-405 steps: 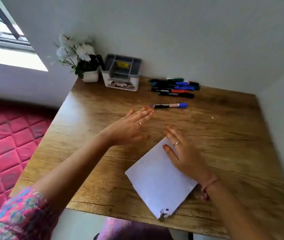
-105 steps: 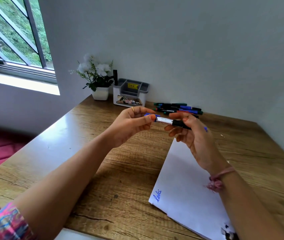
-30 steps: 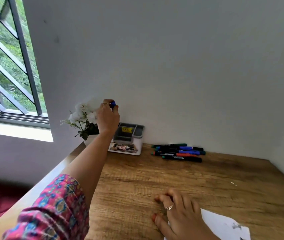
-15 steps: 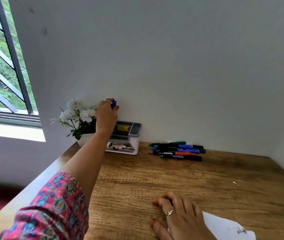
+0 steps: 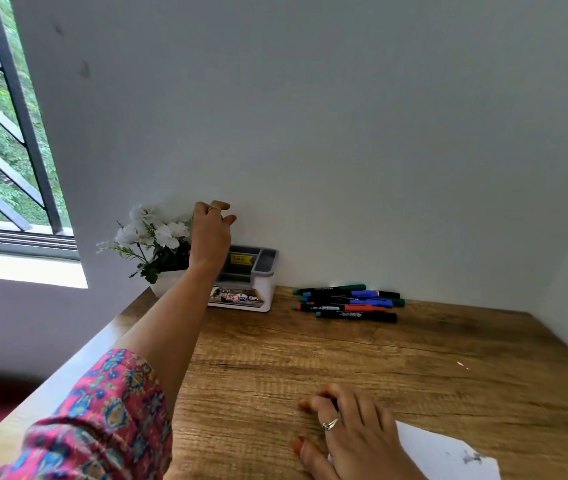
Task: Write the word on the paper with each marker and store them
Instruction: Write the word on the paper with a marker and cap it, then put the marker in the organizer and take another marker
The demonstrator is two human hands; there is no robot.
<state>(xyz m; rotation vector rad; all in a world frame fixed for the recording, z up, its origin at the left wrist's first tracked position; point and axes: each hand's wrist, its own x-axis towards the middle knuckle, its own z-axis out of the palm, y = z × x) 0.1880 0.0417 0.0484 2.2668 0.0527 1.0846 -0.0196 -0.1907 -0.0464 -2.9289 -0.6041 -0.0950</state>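
Left hand (image 5: 210, 233) raised above the grey-and-white organizer (image 5: 253, 284), fingers loosely spread and pinching nothing visible. Right hand (image 5: 351, 434) laid flat, fingers splayed, on the near edge of the white paper (image 5: 448, 455), well in front of the organizer. Markers (image 5: 348, 303) bunched on the counter (image 5: 310, 368) just right of the organizer, touching one another, long axes running left to right along the wall. Left hand judged the nearer of the two to that pile. Slim black barrels noted, with caps in green, blue, red and black. Stored blue marker not visible; presumably inside the organizer, behind the wrist.
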